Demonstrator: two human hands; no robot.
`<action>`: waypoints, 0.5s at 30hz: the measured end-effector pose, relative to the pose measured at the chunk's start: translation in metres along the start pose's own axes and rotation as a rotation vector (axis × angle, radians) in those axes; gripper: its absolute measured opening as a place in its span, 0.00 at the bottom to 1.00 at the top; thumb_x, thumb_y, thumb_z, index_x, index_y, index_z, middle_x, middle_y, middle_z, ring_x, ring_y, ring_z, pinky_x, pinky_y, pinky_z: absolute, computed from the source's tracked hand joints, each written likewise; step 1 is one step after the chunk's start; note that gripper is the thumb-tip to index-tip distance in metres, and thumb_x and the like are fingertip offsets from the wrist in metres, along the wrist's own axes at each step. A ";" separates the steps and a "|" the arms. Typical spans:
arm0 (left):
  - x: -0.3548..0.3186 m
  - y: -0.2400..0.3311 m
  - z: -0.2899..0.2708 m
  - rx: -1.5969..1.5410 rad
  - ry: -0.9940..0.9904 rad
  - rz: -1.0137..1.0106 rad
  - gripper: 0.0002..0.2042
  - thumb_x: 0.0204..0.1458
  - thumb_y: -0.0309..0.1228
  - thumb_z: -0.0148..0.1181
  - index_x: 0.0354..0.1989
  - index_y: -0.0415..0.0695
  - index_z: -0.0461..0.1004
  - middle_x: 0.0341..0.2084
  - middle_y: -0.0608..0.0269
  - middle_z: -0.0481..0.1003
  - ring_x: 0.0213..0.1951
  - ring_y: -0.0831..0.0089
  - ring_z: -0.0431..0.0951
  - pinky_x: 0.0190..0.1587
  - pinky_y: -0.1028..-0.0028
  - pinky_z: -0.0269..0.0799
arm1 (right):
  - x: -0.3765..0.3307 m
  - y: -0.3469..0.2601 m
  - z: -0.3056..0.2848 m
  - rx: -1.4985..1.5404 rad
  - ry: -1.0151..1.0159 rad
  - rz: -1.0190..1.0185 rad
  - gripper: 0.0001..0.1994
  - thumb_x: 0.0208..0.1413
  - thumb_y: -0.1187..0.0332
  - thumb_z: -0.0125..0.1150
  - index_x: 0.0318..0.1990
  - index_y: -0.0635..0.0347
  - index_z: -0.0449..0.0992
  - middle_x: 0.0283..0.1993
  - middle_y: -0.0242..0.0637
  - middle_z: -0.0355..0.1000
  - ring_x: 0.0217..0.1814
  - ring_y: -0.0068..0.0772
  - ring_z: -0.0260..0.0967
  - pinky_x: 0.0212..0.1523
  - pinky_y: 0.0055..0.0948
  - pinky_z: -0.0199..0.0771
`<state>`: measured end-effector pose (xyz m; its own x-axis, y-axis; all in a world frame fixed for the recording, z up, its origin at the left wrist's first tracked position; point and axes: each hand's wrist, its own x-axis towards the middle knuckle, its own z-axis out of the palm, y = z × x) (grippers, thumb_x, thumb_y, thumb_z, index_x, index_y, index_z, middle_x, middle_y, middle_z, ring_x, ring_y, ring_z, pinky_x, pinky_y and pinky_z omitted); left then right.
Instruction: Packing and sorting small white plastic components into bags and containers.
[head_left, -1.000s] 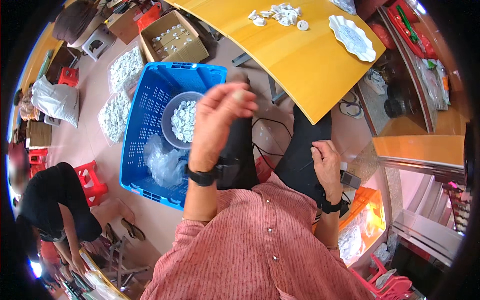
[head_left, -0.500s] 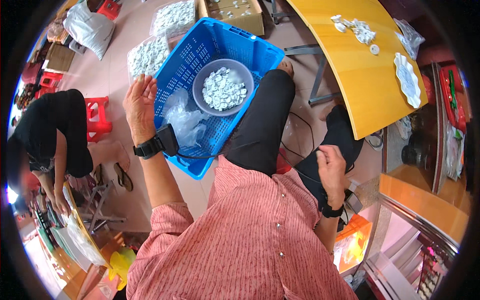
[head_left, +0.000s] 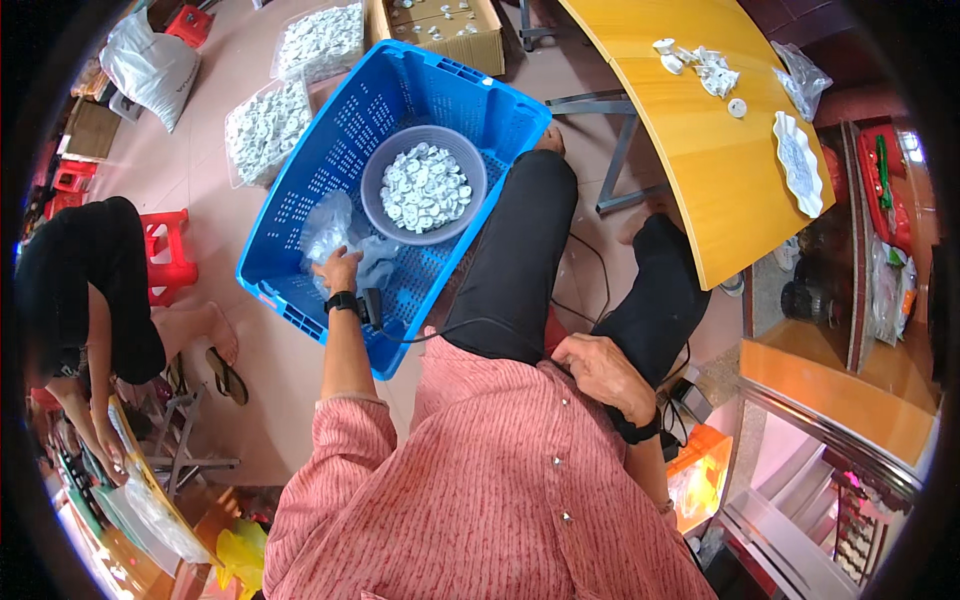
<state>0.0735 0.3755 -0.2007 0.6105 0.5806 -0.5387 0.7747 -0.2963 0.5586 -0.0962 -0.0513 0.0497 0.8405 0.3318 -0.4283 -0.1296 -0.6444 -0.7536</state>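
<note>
Your left hand (head_left: 340, 270) is closed on the clear plastic bag (head_left: 335, 235) inside the blue crate (head_left: 300, 200); grey bowl of white parts (head_left: 424, 185) sits up-right of it. Right hand (head_left: 597, 365) rests loosely curled on your thigh, far off.

Left hand (head_left: 338, 270) reaching into a blue crate (head_left: 330, 170) and gripping a clear plastic bag (head_left: 335, 235) beside a grey bowl (head_left: 424, 185) of white pieces. Right hand (head_left: 597, 368) resting on the thigh. Yellow table (head_left: 700, 150) standing just beside.

Bright, even daylight with soft shadows; sharp centre, strong fisheye bending and a black rim at the edges.
</note>
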 end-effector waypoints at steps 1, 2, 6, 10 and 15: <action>0.013 -0.011 0.002 -0.003 0.001 -0.002 0.29 0.39 0.38 0.69 0.55 0.50 0.74 0.65 0.43 0.55 0.63 0.45 0.59 0.64 0.52 0.56 | 0.001 -0.006 -0.001 -0.022 -0.001 -0.003 0.08 0.53 0.77 0.49 0.38 0.67 0.74 0.39 0.50 0.74 0.43 0.51 0.72 0.46 0.40 0.71; 0.025 -0.021 0.003 0.150 0.004 0.007 0.28 0.38 0.39 0.69 0.53 0.50 0.76 0.61 0.43 0.61 0.60 0.47 0.64 0.62 0.55 0.60 | 0.002 -0.009 -0.002 -0.044 -0.004 -0.008 0.08 0.54 0.76 0.49 0.38 0.67 0.73 0.40 0.50 0.74 0.44 0.51 0.72 0.46 0.40 0.71; 0.042 -0.042 -0.005 0.169 0.030 0.101 0.18 0.38 0.42 0.69 0.36 0.45 0.83 0.34 0.44 0.79 0.43 0.56 0.79 0.47 0.63 0.72 | 0.007 -0.012 -0.002 -0.037 0.064 -0.032 0.08 0.55 0.74 0.51 0.40 0.67 0.73 0.41 0.50 0.74 0.45 0.52 0.72 0.47 0.40 0.71; -0.001 -0.018 -0.016 0.028 0.197 0.232 0.20 0.38 0.42 0.71 0.34 0.39 0.81 0.30 0.46 0.79 0.35 0.59 0.80 0.41 0.65 0.73 | 0.007 -0.013 -0.013 -0.004 0.121 0.049 0.10 0.55 0.74 0.55 0.43 0.68 0.71 0.41 0.51 0.73 0.45 0.51 0.73 0.46 0.39 0.72; -0.051 -0.004 -0.036 -0.195 0.381 0.271 0.29 0.39 0.38 0.73 0.48 0.34 0.74 0.27 0.59 0.74 0.23 0.67 0.73 0.31 0.69 0.71 | 0.022 -0.027 -0.023 -0.011 0.180 0.013 0.10 0.55 0.74 0.56 0.43 0.69 0.71 0.40 0.51 0.73 0.42 0.48 0.74 0.44 0.37 0.73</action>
<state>0.0333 0.3746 -0.1525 0.6539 0.7486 -0.1094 0.5292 -0.3492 0.7733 -0.0618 -0.0424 0.0719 0.9195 0.1952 -0.3413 -0.1365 -0.6555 -0.7428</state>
